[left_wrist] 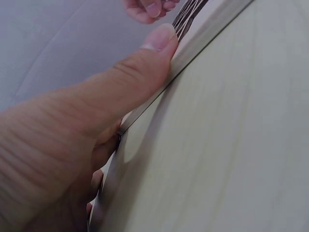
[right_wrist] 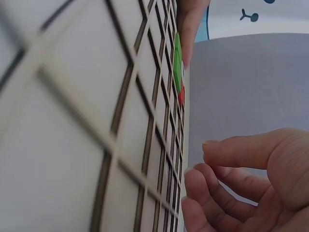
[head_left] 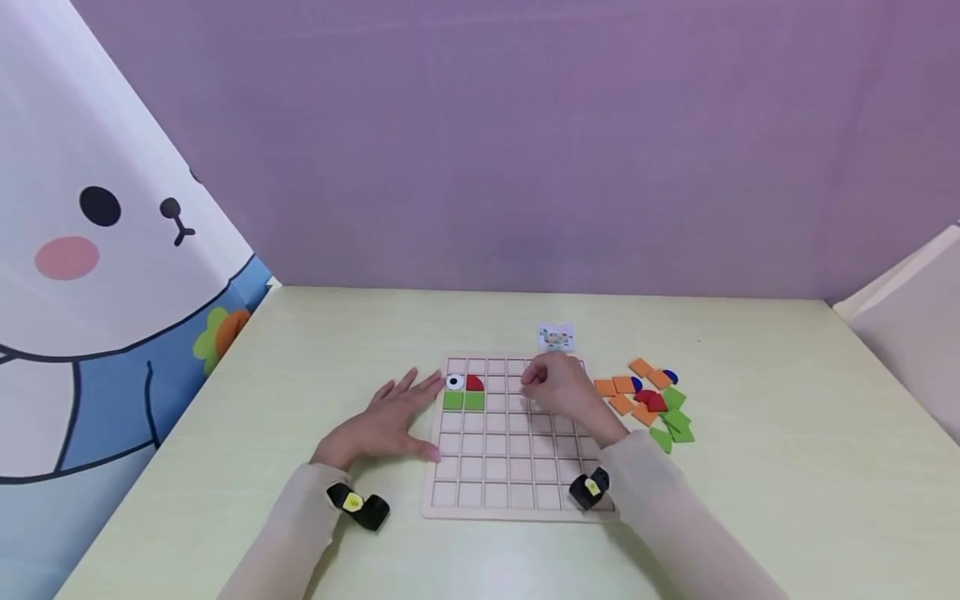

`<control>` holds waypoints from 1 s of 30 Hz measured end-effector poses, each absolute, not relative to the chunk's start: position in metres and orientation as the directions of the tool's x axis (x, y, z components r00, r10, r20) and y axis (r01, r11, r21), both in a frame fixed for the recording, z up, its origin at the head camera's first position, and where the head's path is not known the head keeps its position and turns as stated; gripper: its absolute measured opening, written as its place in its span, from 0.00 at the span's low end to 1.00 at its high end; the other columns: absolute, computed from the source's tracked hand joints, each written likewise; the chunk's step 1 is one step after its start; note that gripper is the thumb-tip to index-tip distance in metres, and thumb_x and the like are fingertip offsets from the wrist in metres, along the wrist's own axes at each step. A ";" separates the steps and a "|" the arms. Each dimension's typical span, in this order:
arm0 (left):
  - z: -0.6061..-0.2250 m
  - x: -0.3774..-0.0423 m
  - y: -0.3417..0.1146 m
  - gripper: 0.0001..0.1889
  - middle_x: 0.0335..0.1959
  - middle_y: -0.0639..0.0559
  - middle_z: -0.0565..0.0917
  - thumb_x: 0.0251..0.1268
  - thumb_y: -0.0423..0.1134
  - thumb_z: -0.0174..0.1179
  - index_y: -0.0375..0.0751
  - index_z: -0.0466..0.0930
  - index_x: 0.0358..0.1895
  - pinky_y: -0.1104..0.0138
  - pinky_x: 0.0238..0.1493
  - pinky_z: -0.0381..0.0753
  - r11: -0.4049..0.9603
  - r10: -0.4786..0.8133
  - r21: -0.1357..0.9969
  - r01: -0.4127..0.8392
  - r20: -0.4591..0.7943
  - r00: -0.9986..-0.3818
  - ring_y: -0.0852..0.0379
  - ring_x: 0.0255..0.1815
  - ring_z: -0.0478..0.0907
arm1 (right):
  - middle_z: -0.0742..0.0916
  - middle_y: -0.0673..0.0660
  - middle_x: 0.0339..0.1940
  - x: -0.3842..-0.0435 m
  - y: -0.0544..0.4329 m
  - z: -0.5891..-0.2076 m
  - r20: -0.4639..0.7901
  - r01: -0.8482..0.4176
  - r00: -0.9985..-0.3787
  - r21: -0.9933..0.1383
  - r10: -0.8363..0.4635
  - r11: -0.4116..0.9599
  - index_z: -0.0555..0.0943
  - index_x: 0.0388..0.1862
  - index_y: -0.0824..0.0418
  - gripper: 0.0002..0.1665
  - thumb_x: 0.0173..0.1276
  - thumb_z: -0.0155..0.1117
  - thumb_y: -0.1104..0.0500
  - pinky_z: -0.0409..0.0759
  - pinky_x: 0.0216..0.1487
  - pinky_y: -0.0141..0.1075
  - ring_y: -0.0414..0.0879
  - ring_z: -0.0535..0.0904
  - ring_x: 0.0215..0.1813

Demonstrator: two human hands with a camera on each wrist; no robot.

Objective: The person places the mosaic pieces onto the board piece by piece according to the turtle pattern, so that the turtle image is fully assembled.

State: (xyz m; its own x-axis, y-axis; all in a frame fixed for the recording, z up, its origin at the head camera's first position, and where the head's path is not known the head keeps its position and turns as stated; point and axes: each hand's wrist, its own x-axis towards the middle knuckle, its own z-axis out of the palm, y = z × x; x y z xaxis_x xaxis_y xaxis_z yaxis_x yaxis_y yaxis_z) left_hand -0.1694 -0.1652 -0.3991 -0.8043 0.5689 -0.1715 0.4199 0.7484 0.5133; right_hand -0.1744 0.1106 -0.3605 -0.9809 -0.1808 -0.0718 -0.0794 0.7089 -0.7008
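A square pale board (head_left: pixel 432 487) with a raised grid lies on the table. In its upper left are a white eye tile (head_left: pixel 455 382), a red quarter-round tile (head_left: pixel 475 382) and two green square tiles (head_left: pixel 474 402). My left hand (head_left: pixel 390 421) is spread at the board's left edge; its thumb (left_wrist: pixel 157 46) touches the side of the frame. Over the upper right of the grid hovers my right hand (head_left: pixel 561 387). Its fingers (right_wrist: pixel 195 183) are loosely bent, the thumb apart from the other fingertips, and no tile shows between them.
Right of the board lie several loose tiles: orange squares (head_left: pixel 604 387), red pieces (head_left: pixel 657 402), blue rounded pieces (head_left: pixel 671 377) and green pieces (head_left: pixel 682 433). Behind the board is a small picture card (head_left: pixel 556 337). A purple screen (head_left: pixel 525 150) stands along the table's back edge.
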 end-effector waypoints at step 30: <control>-0.399 -0.169 -0.166 0.58 0.78 0.50 0.47 0.44 0.66 0.67 0.47 0.47 0.77 0.41 0.74 0.32 0.741 0.576 0.518 0.427 -0.164 -0.801 0.40 0.78 0.31 | 0.82 0.57 0.30 -0.155 0.197 -0.367 -0.046 -0.022 -0.997 -0.624 -0.064 0.781 0.82 0.32 0.66 0.03 0.60 0.64 0.67 0.71 0.27 0.32 0.45 0.72 0.30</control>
State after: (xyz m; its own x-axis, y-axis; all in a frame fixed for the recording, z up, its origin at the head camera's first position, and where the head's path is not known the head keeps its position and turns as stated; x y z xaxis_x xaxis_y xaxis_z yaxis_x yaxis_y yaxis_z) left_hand -0.1691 -0.1664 -0.3992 -0.8008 0.5761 -0.1635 0.4273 0.7410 0.5179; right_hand -0.1548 0.1973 -0.3670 -0.9969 -0.0639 -0.0456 -0.0216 0.7813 -0.6238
